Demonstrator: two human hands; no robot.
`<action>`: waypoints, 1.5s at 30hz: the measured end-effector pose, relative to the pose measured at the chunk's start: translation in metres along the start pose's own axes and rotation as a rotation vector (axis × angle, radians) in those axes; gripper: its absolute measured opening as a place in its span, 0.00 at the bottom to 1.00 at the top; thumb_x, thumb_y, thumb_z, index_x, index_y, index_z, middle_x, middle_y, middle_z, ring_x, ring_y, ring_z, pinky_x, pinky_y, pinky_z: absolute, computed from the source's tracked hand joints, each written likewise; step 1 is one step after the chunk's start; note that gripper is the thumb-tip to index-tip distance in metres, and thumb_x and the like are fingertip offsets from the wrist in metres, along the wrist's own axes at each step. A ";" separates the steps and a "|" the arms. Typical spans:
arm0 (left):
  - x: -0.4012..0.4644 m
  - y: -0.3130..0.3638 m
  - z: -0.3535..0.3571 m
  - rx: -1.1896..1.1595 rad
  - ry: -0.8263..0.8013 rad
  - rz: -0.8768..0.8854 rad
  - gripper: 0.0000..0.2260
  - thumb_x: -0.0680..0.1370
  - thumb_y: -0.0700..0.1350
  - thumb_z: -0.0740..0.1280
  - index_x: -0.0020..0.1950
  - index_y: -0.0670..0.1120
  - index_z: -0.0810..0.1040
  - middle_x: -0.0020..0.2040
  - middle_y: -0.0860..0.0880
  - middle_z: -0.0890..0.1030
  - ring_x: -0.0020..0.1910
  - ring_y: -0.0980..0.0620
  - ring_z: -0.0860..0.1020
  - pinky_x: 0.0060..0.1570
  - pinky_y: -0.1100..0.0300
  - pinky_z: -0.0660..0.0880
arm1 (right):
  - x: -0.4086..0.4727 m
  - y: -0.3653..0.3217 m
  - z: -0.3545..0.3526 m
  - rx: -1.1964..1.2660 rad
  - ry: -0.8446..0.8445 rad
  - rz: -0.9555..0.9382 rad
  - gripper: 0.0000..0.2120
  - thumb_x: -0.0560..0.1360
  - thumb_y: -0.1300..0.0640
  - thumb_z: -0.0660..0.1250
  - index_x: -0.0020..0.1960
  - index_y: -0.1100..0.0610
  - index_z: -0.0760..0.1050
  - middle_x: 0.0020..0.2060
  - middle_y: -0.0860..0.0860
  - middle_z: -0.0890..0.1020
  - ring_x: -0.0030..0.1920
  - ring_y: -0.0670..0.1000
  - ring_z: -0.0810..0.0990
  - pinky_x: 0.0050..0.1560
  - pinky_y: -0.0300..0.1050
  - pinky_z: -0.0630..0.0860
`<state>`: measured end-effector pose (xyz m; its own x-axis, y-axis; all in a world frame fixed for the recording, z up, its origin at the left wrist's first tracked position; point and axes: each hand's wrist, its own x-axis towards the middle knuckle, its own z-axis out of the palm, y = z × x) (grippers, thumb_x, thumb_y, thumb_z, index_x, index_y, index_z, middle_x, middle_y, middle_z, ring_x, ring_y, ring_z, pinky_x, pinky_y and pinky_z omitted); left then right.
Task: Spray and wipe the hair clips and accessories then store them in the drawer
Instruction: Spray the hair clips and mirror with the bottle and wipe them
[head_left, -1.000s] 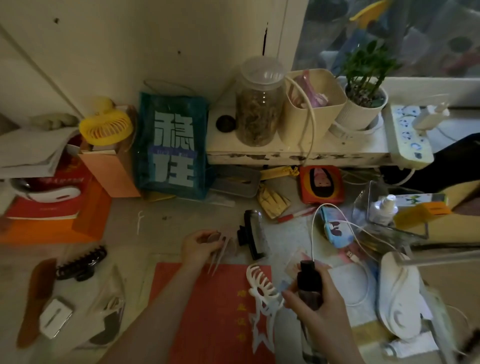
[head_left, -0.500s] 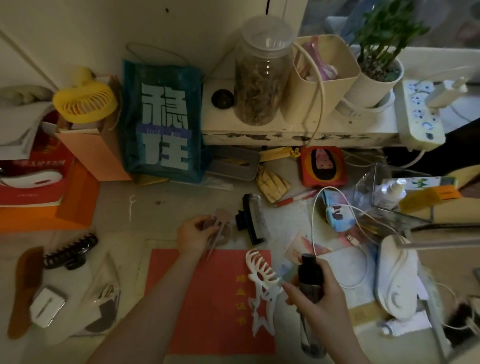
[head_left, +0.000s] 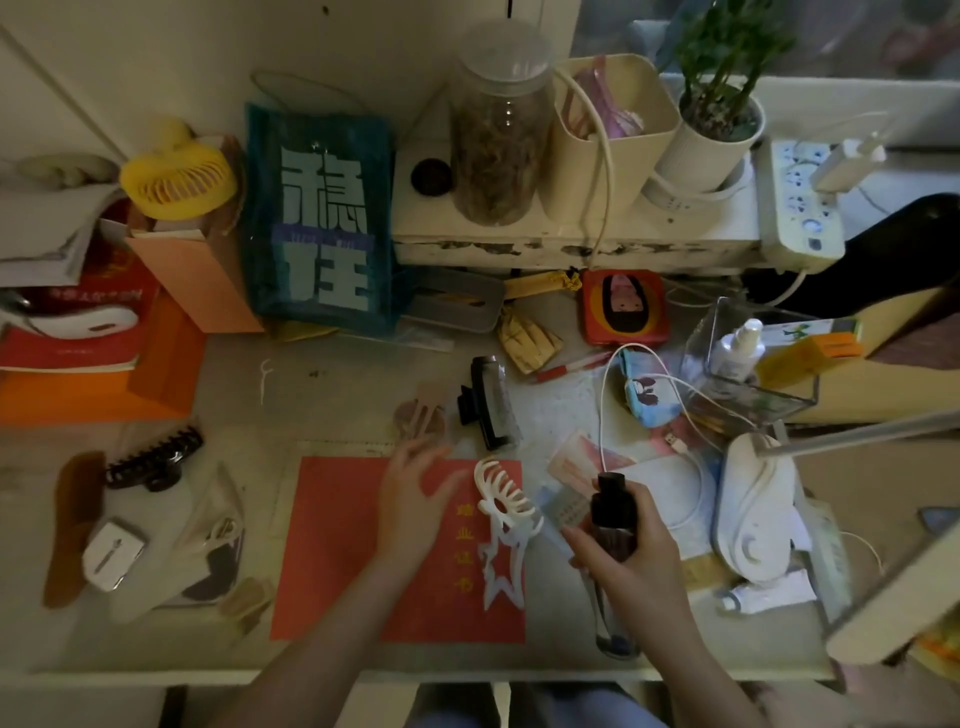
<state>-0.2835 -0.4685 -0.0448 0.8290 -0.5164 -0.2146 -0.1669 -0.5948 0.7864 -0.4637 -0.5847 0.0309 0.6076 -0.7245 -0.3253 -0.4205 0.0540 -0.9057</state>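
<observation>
White plastic claw clip (head_left: 501, 525) lies lengthwise at frame centre, just right of the open, empty left hand (head_left: 410, 499); right hand (head_left: 623, 558) grips the dark spray bottle (head_left: 613, 525).

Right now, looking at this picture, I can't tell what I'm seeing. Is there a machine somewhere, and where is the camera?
There is no machine. A person wears a camera on the head, looking down at their own two hands over a cluttered desk. The right hand grips a dark spray bottle. The left hand is open, fingers spread, holding nothing, above a red sheet. A white claw clip lies on that sheet. Just beyond are a pale brown hair fork and a black clip. Another black claw clip lies far left.
</observation>
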 end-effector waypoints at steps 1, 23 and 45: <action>-0.012 0.001 0.005 -0.003 -0.037 0.002 0.14 0.72 0.45 0.72 0.57 0.49 0.80 0.57 0.56 0.72 0.58 0.60 0.69 0.57 0.69 0.63 | -0.003 0.001 -0.002 -0.008 -0.005 -0.010 0.19 0.67 0.55 0.74 0.53 0.45 0.71 0.42 0.45 0.81 0.43 0.48 0.82 0.38 0.50 0.82; -0.059 -0.021 0.020 -0.136 -0.689 -0.261 0.25 0.71 0.35 0.72 0.66 0.47 0.73 0.55 0.54 0.79 0.50 0.64 0.76 0.48 0.73 0.74 | -0.047 0.020 -0.029 0.020 -0.076 -0.007 0.19 0.69 0.62 0.74 0.55 0.51 0.71 0.42 0.50 0.80 0.42 0.49 0.81 0.38 0.46 0.81; -0.069 0.030 -0.006 -0.365 -0.435 -0.196 0.21 0.67 0.42 0.76 0.58 0.49 0.77 0.57 0.52 0.78 0.52 0.56 0.79 0.43 0.65 0.78 | -0.054 -0.002 -0.044 -0.101 -0.055 -0.126 0.27 0.70 0.62 0.72 0.58 0.41 0.64 0.45 0.46 0.79 0.43 0.45 0.80 0.40 0.41 0.80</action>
<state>-0.3426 -0.4470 -0.0032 0.5186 -0.6686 -0.5329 0.2249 -0.4946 0.8395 -0.5251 -0.5759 0.0627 0.6950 -0.6821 -0.2276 -0.4026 -0.1068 -0.9091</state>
